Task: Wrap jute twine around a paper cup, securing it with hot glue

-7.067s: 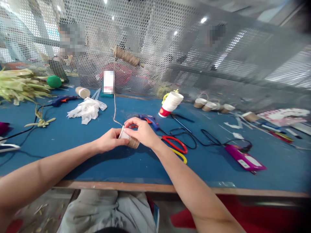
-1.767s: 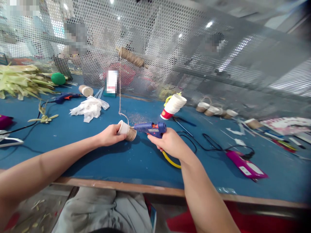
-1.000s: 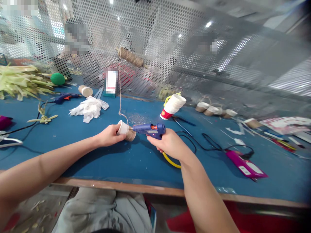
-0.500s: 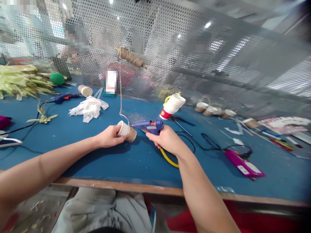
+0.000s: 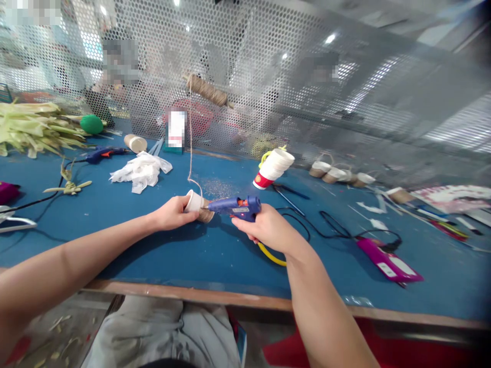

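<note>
Left hand (image 5: 172, 214) was curled round a small white paper cup half wrapped in brown twine (image 5: 194, 201). The cup was tipped on its side, low over the blue-topped work table (image 5: 153, 255), about front and centre. Its fingers were closed on the bare white rim end.

Right hand (image 5: 266, 230) was clenched on the grip of a blue hot glue gun (image 5: 235, 206), with the nozzle right at the twine-wrapped part of the cup. Couldn't tell if it actually touched.

A thin strand of twine (image 5: 190, 143) ran from the cup up to a brown twine spool (image 5: 207, 92) hung on the perforated metal panel (image 5: 268, 76). A stack of white paper cups with a red base (image 5: 273, 164) lay further back.

My guess: that cup weighed next to nothing and would dent if squeezed hard. The bare paper end looked like the sane place to hold, well clear of the nozzle. The twine part looked rougher, so grippier.
</note>
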